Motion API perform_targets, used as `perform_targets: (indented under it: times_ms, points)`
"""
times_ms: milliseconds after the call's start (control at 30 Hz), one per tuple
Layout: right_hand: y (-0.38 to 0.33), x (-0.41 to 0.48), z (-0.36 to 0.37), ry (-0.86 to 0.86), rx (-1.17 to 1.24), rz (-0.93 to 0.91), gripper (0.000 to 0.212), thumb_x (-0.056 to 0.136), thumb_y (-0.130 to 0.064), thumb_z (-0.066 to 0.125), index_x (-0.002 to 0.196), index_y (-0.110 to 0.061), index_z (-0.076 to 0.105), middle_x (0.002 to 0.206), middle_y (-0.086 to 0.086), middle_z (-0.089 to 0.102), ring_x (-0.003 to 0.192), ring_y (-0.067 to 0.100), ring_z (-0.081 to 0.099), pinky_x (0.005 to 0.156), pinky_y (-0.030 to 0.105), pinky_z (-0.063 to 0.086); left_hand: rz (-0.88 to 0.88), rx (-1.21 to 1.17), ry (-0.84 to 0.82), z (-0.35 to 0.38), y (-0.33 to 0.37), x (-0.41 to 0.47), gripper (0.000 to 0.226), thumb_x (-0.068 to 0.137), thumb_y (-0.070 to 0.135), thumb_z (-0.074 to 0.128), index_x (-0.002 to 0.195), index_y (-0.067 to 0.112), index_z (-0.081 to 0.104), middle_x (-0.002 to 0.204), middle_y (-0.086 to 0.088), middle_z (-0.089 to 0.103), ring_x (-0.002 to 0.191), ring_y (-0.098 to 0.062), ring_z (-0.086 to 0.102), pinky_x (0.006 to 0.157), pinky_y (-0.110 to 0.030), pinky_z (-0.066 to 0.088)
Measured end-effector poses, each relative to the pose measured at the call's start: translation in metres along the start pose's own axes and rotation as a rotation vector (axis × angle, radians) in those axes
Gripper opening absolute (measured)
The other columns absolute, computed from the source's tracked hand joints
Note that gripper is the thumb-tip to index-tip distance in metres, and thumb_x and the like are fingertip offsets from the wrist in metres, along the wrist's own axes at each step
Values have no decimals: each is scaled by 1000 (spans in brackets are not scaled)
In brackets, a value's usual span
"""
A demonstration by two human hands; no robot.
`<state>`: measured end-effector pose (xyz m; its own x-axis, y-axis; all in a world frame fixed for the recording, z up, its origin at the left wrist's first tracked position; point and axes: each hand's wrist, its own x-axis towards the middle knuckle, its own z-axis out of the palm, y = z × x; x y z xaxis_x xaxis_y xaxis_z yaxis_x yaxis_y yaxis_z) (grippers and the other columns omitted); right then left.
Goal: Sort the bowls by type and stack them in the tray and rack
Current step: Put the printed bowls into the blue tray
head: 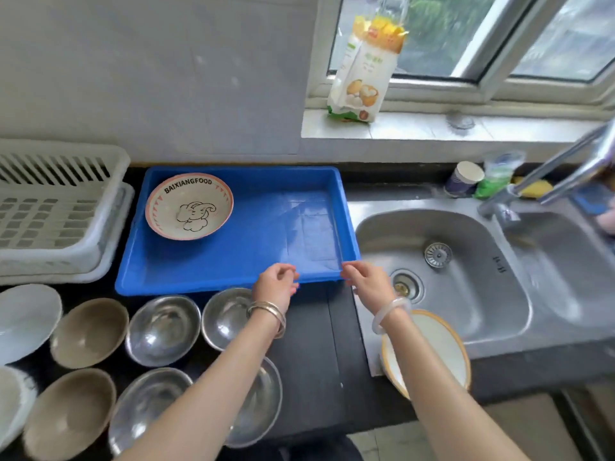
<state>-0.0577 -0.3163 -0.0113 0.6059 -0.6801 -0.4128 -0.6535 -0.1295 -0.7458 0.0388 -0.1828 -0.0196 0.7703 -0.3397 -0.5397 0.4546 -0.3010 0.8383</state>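
Steel bowls (163, 329) sit right under the left forearm on the table, with brown ceramic bowls (90, 331) further out to the left. The left hand (278, 284) and right hand (366, 281) are apart at the near rim of the blue tray (253, 247). The right looks to pinch the corner. The left is curled at the rim, but I can't tell if it's gripping. One printed bowl (189, 206) lies in the tray, ahead-left of both hands. I'd guess the steel ones are light and slick, so grab them by the rim. The ceramics are probably heavier and chippable, so stack those gently. The white rack (50, 207) is far left.
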Motion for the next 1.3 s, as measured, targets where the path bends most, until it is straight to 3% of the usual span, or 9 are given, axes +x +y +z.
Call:
perform_targets:
  times_ms: [133,233,333,433,567,800,933,1167,1300]
  points:
    - [63,-31,-60,172,-218,90,29,92,-20,52,118,-14,64,120,6,67,112,24,60,94,31,43,6,191,-188,56,-27,-29,19,91,6,47,100,0,63,90,-11,64,74,-22,61,80,-34,52]
    - [104,-50,-91,249,-315,178,36,91,-18,55,127,-11,57,130,9,60,122,27,53,102,33,38,43,399,-327,90,-48,-52,24,89,13,53,109,8,65,108,-12,68,100,-28,64,94,-40,50]
    - [133,-66,-109,273,-339,259,39,92,-17,54,130,-10,53,132,10,58,123,29,52,102,35,39,-3,469,-423,115,-62,-66,31,89,19,55,119,13,59,117,-8,65,106,-26,61,95,-42,50]
    - [155,-76,-115,289,-242,336,30,92,-18,53,121,-14,61,120,8,66,110,29,59,91,35,46,-80,463,-455,127,-71,-71,33,91,18,52,123,19,54,103,-3,63,97,-28,63,84,-45,56]
    - [165,-80,-114,290,-187,349,24,93,-25,53,110,-14,65,104,9,70,94,26,62,79,32,48,-185,401,-456,130,-76,-73,39,94,14,44,129,28,46,86,2,59,75,-19,63,42,-25,52]
    - [145,-76,-117,300,-211,241,22,90,-23,57,104,-13,70,100,9,72,94,25,64,76,29,48,-123,354,-394,118,-59,-67,33,94,16,46,126,23,50,93,3,60,79,-19,64,51,-28,56]
    - [107,-67,-113,285,-224,124,21,89,-22,57,102,-13,71,94,8,73,80,20,61,74,27,48,-91,258,-314,91,-31,-54,26,91,17,52,116,20,57,100,-2,63,80,-18,64,53,-26,56]
    - [17,-30,-75,198,-134,-23,20,87,-18,57,97,-11,73,76,7,70,62,26,68,68,41,59,-24,23,-101,19,21,-26,11,88,20,58,96,12,56,82,-5,60,64,-18,59,44,-19,53]
    - [-37,1,-33,152,-148,-107,18,84,-17,56,85,-8,72,73,9,70,70,31,69,71,45,59,61,-90,84,-28,36,-5,9,89,15,57,95,9,58,97,-10,60,79,-25,61,60,-25,56]
